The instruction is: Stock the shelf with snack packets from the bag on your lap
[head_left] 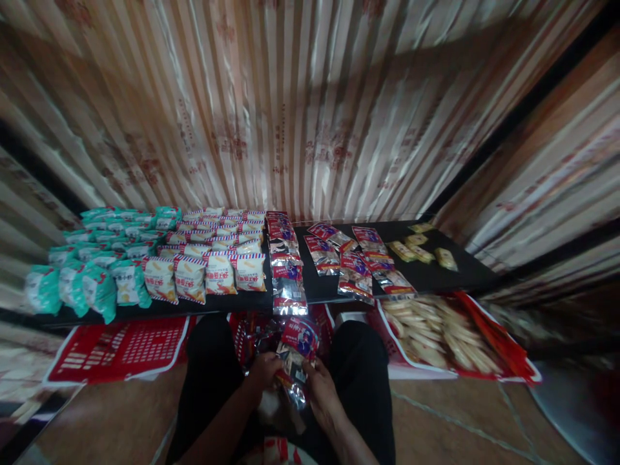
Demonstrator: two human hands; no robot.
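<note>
My left hand (264,373) and my right hand (322,392) meet between my knees, both closed on a bundle of red and silver snack packets (296,352). The top packet stands upright above my fingers. Just ahead is a low black board (436,274) with rows of packets: teal ones (87,278) at the left, white and orange ones (217,258) beside them, a column of red and silver packets (285,265) in the middle, and small yellow packets (421,248) at the far right.
A red plastic basket (116,349) lies on the floor at the left. Another red basket (489,336) at the right holds several pale biscuit packets (436,332). A striped curtain (300,116) hangs behind the board. Brown tiled floor (460,420) surrounds my legs.
</note>
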